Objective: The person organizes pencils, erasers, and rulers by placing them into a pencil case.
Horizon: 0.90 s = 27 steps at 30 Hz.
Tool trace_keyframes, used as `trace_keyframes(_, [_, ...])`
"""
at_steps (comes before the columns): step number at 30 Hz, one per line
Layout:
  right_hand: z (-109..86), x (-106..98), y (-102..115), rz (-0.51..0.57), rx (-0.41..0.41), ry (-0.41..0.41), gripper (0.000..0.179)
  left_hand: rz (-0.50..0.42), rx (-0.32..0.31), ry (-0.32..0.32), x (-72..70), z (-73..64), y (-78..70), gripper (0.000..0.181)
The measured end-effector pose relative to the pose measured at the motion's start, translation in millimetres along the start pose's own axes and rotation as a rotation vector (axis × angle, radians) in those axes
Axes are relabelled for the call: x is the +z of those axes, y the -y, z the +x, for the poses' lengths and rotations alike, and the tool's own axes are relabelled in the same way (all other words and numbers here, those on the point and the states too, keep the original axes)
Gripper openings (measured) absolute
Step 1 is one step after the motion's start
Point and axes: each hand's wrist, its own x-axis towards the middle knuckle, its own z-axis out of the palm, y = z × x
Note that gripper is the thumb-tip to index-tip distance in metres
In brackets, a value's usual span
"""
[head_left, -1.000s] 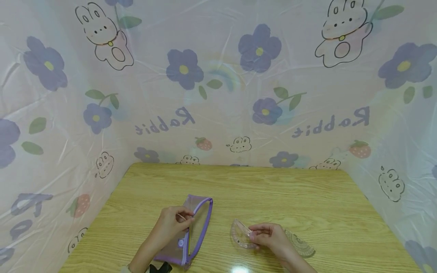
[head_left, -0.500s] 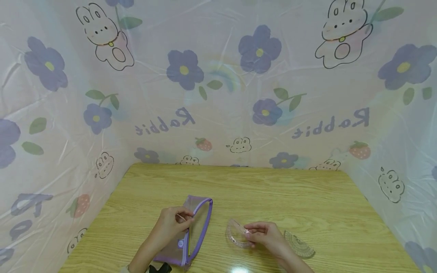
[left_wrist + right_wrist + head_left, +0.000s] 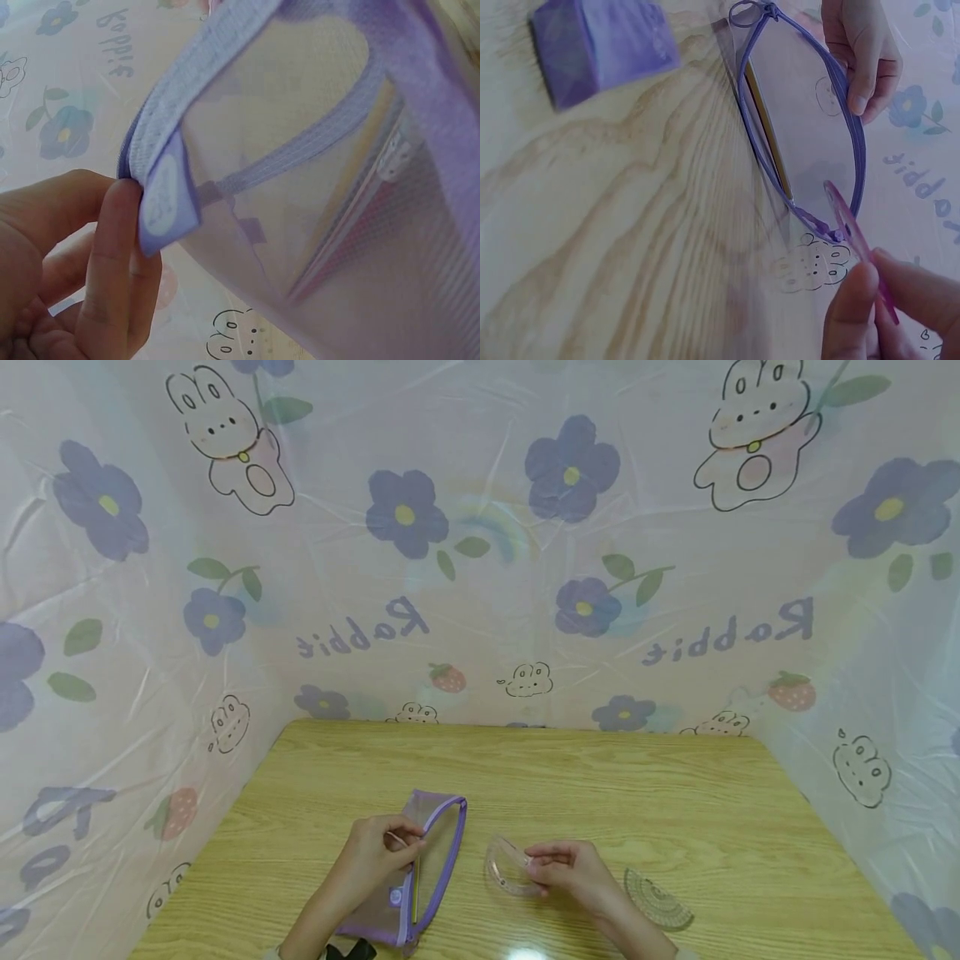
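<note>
Left hand (image 3: 386,845): grip pinched tight on the rim of a purple-trimmed mesh pouch (image 3: 375,912), thumb against fingers. Pouch sits on the tabletop (image 3: 525,777), mouth spread wide. Inside it, a yellow stick (image 3: 416,897), probably a pencil, blurry through the mesh; pinkish stick (image 3: 352,214) right beside it. Right hand (image 3: 573,870): grip closed on one side of a clear pinkish protractor (image 3: 496,877), between hand and pouch. Second protractor (image 3: 657,900) flat on the tabletop, near the right wrist.

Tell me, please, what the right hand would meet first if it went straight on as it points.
Probably the pouch's purple rim, via the protractor the right hand holds; height is unclear.
</note>
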Motion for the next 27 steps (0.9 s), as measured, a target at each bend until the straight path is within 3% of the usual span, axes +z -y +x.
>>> trace_keyframes(27, [31.6,15.3,-2.7,0.033,-0.036,0.040,0.033,-0.001,0.002,0.009,-0.3,3.6,3.4,0.014])
